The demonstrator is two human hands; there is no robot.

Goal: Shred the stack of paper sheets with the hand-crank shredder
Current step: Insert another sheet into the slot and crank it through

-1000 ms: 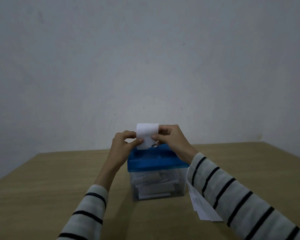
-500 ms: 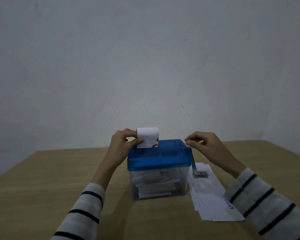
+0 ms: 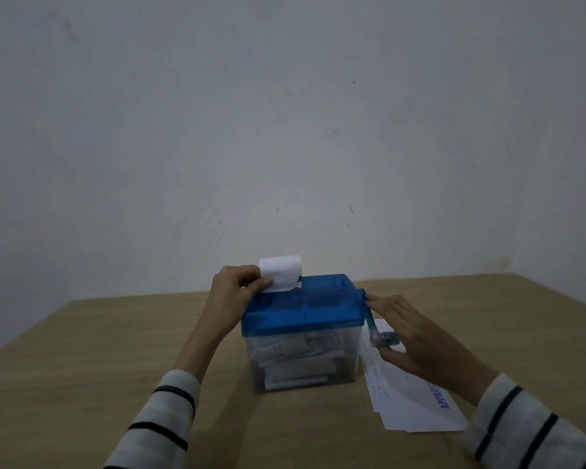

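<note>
— What sits on your wooden table (image 3: 82, 367)?
— Your shredder (image 3: 303, 333) stands mid-table; just beside it on your right, the stack of paper sheets (image 3: 416, 407) lies flat.

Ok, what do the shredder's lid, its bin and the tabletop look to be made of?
Shredder lid: translucent blue plastic, smooth, with a dull sheen. Bin: clear plastic, since the white strips inside show through its walls. Tabletop: light wood grain, matte; it could be laminate rather than solid wood, which the view cannot settle.
</note>
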